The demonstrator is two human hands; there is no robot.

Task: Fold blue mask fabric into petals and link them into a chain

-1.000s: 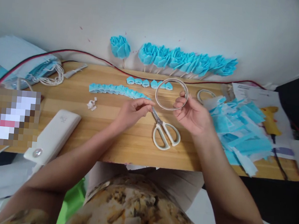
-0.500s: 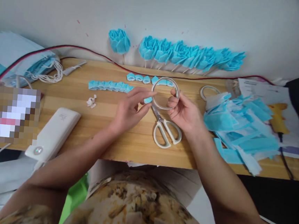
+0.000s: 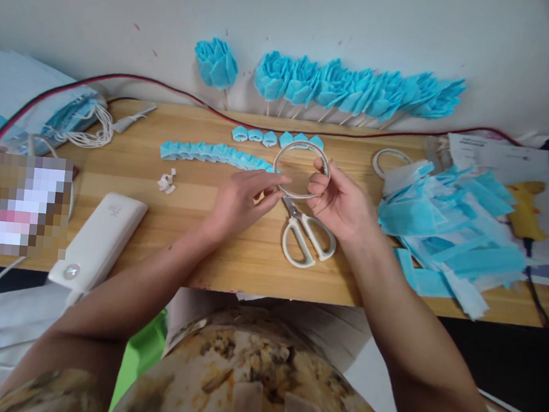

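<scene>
My right hand (image 3: pixel 344 202) is closed around the right side of a narrow roll of tape (image 3: pixel 301 144), holding it up as a ring above the table. At its left rim, the thumb and fingers of my left hand (image 3: pixel 243 200) come together in a pinch; any tape end between them is too small to see. Just below the roll lie scissors (image 3: pixel 297 217) with white handles, their blades partly hidden by my left fingertips. Behind my left hand runs a row of overlapping folded blue pieces (image 3: pixel 212 154). Several separate folded blue pieces (image 3: pixel 269 139) are lined up farther back.
Blue fabric flowers (image 3: pixel 330 86) on sticks lean against the wall. A heap of blue strips (image 3: pixel 450 221), another tape roll (image 3: pixel 378 167) and a yellow glue gun (image 3: pixel 527 206) lie right. Left are white scraps (image 3: pixel 167 182), a power bank (image 3: pixel 101 242), and bagged sheets (image 3: pixel 39 95).
My left fingers have closed in on the roll's left rim. The blue piece seen at those fingertips no longer shows there. The view has shifted slightly; my right hand keeps its hold.
</scene>
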